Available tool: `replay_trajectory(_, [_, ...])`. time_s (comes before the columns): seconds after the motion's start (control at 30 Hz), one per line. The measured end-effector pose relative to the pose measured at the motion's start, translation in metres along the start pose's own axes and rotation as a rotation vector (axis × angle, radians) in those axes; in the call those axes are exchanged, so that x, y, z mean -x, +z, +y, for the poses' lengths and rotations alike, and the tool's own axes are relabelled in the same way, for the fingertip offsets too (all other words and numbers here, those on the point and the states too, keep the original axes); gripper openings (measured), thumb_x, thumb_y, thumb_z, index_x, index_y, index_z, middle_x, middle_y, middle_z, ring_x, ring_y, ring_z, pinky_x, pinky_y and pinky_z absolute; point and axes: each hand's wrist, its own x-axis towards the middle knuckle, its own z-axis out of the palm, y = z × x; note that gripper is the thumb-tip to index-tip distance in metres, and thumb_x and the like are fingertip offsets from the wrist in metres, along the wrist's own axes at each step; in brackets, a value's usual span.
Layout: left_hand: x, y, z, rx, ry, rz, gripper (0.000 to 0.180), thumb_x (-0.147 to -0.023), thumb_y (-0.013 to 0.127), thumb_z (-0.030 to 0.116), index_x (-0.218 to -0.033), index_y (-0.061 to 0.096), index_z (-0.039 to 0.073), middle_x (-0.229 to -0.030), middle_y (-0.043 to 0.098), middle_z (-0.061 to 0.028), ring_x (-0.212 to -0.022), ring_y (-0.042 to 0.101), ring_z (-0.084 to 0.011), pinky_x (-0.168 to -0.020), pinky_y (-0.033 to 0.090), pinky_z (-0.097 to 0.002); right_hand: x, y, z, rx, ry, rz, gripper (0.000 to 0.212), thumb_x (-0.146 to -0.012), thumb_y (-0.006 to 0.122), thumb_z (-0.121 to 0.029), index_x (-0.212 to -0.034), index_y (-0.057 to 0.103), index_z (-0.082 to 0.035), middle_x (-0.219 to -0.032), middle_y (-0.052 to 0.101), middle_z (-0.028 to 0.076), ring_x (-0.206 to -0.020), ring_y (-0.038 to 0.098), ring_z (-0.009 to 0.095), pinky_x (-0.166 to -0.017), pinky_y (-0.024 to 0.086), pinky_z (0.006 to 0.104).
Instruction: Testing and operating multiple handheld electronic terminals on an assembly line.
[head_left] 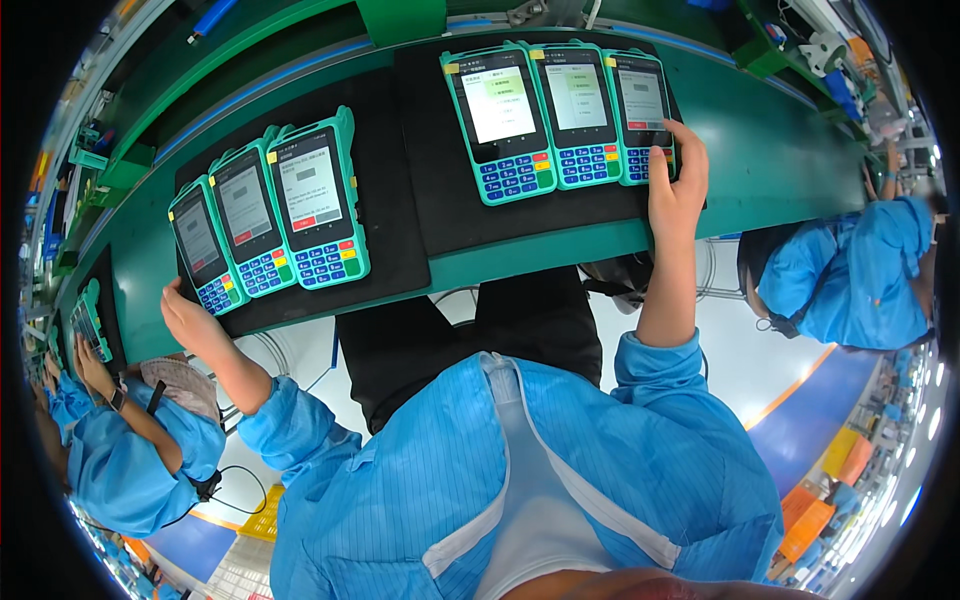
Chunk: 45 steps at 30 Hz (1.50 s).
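Note:
Six handheld payment terminals, or rather several, lie face up in two rows, each with a teal case, a lit screen and a blue keypad. At the lower left corner of the leftmost terminal rests my left hand, its visible fingers stretched out and partly hidden. Beside that one lie a middle terminal and a larger-looking terminal. My right hand is over the right edge of the rightmost terminal, thumb and forefinger apart near the bottom of its screen. Left of it are two more terminals.
Black mats cover part of the green bench. A green rail runs along the back. Co-workers in blue sit at the left and right; the left one's hand touches another terminal.

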Motion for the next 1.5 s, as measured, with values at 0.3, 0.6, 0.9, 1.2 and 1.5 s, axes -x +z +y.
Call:
replay_trajectory(0.3, [-0.001, -0.002, -0.001, 0.002, 0.014, 0.007, 0.04, -0.094, 0.037, 0.028, -0.096, 0.061, -0.004, -0.097, 0.063, -0.0159, -0.091, 0.056, -0.0269, -0.086, 0.04, -0.0347, 0.001, 0.0, -0.004, 0.028, -0.04, -0.002, 0.034, -0.081, 0.058, -0.012, -0.115, 0.054, -0.007, -0.116, 0.054, 0.014, -0.108, 0.051, 0.03, -0.093, 0.039, 0.0379])
replay_trajectory(0.6, [-0.004, -0.003, -0.004, 0.001, 0.018, -0.002, 0.039, -0.094, 0.037, 0.027, -0.093, 0.061, -0.004, -0.095, 0.063, -0.0153, -0.09, 0.057, -0.0269, -0.084, 0.041, -0.0346, 0.002, 0.001, -0.003, 0.099, -0.102, -0.033, 0.037, -0.081, 0.058, -0.012, -0.117, 0.053, -0.005, -0.114, 0.054, 0.014, -0.107, 0.051, 0.03, -0.093, 0.038, 0.0375])
replay_trajectory(0.9, [-0.022, 0.001, -0.033, 0.07, 0.015, -0.039, 0.044, -0.095, 0.038, 0.034, -0.103, 0.06, -0.003, -0.102, 0.061, -0.0159, -0.096, 0.055, -0.0243, -0.089, 0.039, -0.0325, 0.005, 0.004, 0.0, -0.066, -0.002, 0.082, 0.046, -0.077, 0.06, -0.007, -0.122, 0.047, -0.001, -0.116, 0.053, 0.015, -0.109, 0.049, 0.029, -0.097, 0.036, 0.0376])
replay_trajectory(1.2, [-0.08, 0.001, -0.012, -0.306, -0.039, -0.343, 0.064, -0.092, 0.035, 0.052, -0.097, 0.064, -0.005, -0.093, 0.064, -0.0242, -0.091, 0.06, -0.0366, -0.081, 0.043, -0.0393, 0.006, 0.004, -0.028, -0.045, -0.092, 0.212, 0.05, -0.075, 0.06, -0.003, -0.122, 0.045, 0.0, -0.116, 0.051, 0.014, -0.11, 0.047, 0.028, -0.099, 0.032, 0.0372])
replay_trajectory(1.5, [-0.014, 0.057, 0.069, -0.122, 0.313, -0.534, 0.035, -0.086, 0.042, 0.024, -0.094, 0.066, -0.001, -0.094, 0.061, -0.0243, -0.094, 0.054, -0.0386, -0.085, 0.042, -0.042, 0.007, -0.02, -0.029, 0.08, -0.097, 0.284, 0.049, -0.077, 0.058, -0.006, -0.124, 0.045, 0.0, -0.119, 0.051, 0.014, -0.112, 0.046, 0.028, -0.1, 0.029, 0.0381])
